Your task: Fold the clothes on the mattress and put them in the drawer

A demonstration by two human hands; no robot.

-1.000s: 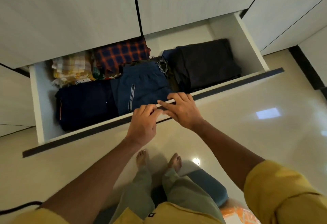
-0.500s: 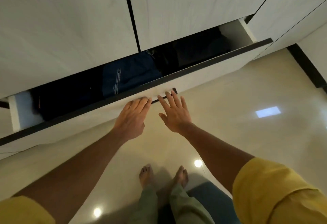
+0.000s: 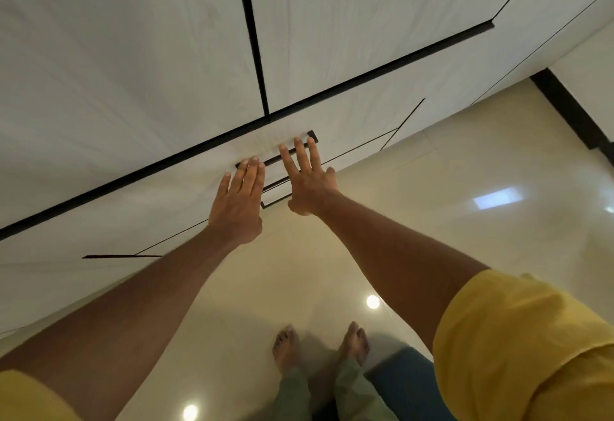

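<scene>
With the white wooden drawer front [image 3: 332, 128] flush and shut, both flat hands, left hand [image 3: 237, 201] and right hand [image 3: 307, 178], pressed it open-fingered, holding nothing; the putting-away looked finished.

Short yellow sleeves [image 3: 518, 337] on both arms — bare from the upper arm to the hands. Loose grey-green trousers [image 3: 352, 390] below — bare feet [image 3: 355, 342]. No rings, no watch, no markings visible.

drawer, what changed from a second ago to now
The drawer slid fully shut, hiding the folded clothes. Both hands went from the top edge of its front to lying flat against it: left hand, right hand, fingers straight. The person is still standing barefoot in front of it.
</scene>
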